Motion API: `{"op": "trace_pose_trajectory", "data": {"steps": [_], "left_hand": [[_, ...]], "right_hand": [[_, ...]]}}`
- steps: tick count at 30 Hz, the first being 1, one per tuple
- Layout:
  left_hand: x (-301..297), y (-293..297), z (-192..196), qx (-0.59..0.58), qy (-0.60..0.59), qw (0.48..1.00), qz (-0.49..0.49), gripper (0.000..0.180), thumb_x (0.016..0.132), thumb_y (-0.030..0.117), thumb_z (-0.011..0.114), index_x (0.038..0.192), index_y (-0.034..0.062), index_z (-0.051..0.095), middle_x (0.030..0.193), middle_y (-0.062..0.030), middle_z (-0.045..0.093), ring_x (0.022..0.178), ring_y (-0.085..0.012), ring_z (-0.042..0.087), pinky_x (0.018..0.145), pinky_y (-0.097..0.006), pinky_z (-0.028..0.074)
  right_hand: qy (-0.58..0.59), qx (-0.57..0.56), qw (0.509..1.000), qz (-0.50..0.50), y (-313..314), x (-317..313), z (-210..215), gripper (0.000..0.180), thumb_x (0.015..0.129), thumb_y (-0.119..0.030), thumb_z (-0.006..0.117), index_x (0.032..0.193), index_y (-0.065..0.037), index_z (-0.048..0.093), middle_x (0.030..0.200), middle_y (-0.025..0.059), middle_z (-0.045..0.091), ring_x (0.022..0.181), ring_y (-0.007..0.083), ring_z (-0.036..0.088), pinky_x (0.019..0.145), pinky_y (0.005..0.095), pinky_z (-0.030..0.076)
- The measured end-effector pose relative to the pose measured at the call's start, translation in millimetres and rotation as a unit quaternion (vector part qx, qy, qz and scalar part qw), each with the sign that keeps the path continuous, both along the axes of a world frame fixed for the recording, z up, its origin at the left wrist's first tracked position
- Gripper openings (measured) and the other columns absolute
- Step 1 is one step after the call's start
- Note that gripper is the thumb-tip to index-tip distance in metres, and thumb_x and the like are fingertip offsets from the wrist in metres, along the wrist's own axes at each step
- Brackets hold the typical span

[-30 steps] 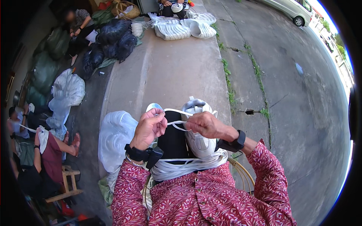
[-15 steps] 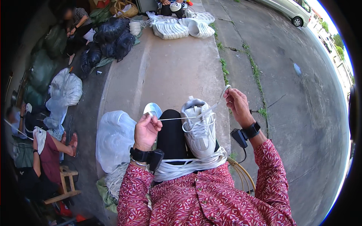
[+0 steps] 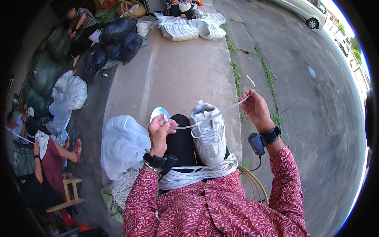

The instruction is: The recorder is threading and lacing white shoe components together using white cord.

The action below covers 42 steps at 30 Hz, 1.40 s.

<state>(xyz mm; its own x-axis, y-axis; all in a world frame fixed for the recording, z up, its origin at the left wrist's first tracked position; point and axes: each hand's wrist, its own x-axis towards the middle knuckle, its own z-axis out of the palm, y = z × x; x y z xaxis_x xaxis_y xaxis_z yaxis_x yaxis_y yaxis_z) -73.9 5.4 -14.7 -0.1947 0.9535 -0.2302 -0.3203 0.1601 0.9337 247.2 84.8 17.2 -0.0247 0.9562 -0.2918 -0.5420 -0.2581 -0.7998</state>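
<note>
Around the white mesh-and-leather sneaker (image 3: 209, 144) as clock centre, a seated co-worker in maroon shorts (image 3: 54, 168) is well apart, between eight and nine o'clock. Nearer, at nine, lies a bulging translucent plastic bag (image 3: 121, 146). Just right of it, also at nine, the person's left hand (image 3: 158, 132) pinches a flat white shoelace (image 3: 233, 107) between thumb and fingertips, the other fingers loosely curled. The lace stretches across in front of the laced sneaker, which rests toe toward six o'clock on the person's black-clad thighs (image 3: 179, 146); a bundle of white cords (image 3: 185, 179) crosses the lap at six. At two o'clock the right hand (image 3: 256, 110) pinches the lace's other stretch, fingers nearly closed, its loose tip rising above them.
</note>
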Motion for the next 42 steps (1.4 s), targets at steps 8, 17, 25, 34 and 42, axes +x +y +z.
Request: {"op": "trace_pose_trajectory", "data": {"steps": [8,17,25,34,42], "left_hand": [[30.2,14.4,-14.8,0.01,0.277,0.934,-0.227,0.014,0.086,0.013,0.059,0.087,-0.0005,0.063,0.062,-0.0046,0.063,0.044,-0.0074,0.055,0.036,-0.019,0.039],[32.4,12.3,-6.6,-0.034,0.317,0.917,-0.24,0.016,0.084,0.014,0.059,0.08,-0.001,0.064,0.055,-0.0043,0.06,0.042,-0.0086,0.054,0.036,-0.022,0.041],[37.8,19.8,-10.4,-0.01,0.401,0.893,-0.202,0.015,0.077,0.014,0.059,0.074,0.0004,0.063,0.058,-0.0123,0.062,0.049,-0.0216,0.06,0.045,-0.032,0.046],[61.8,12.2,4.1,0.133,0.618,0.759,-0.157,0.008,0.076,0.009,0.055,0.071,0.0028,0.058,0.064,-0.0194,0.059,0.061,-0.0387,0.059,0.054,-0.046,0.045],[45.9,18.5,-1.7,0.141,0.549,0.799,-0.2,0.009,0.077,0.009,0.057,0.074,0.0007,0.059,0.066,-0.0186,0.06,0.066,-0.0347,0.061,0.059,-0.042,0.046]], "right_hand": [[0.036,-0.048,0.997,-0.049,-8.5,30.8,-14.9,0.025,0.098,-0.024,0.039,0.091,-0.006,0.053,0.064,-0.0011,0.049,0.056,0.0105,0.048,0.053,0.0257,0.044],[-0.07,-0.014,0.995,0.075,-20.9,18.7,-22.4,0.02,0.095,-0.022,0.047,0.099,-0.004,0.055,0.054,-0.0053,0.037,0.045,0.0055,0.035,0.042,0.0208,0.029],[-0.264,0.042,0.938,0.219,-34.9,-31.1,-16.6,0.023,0.092,-0.022,0.055,0.085,-0.003,0.067,0.062,-0.003,0.054,0.055,0.0048,0.047,0.047,0.019,0.037],[-0.353,0.077,0.886,0.291,-33.6,-42.8,-27.6,0.022,0.081,-0.019,0.058,0.072,-0.001,0.067,0.057,-0.0023,0.052,0.054,0.0063,0.045,0.049,0.0247,0.036],[-0.387,0.08,0.867,0.304,-21.9,-45.1,-27.2,0.021,0.079,-0.016,0.058,0.066,-0.001,0.064,0.051,-0.0024,0.047,0.048,0.0061,0.042,0.044,0.0257,0.033]]}}
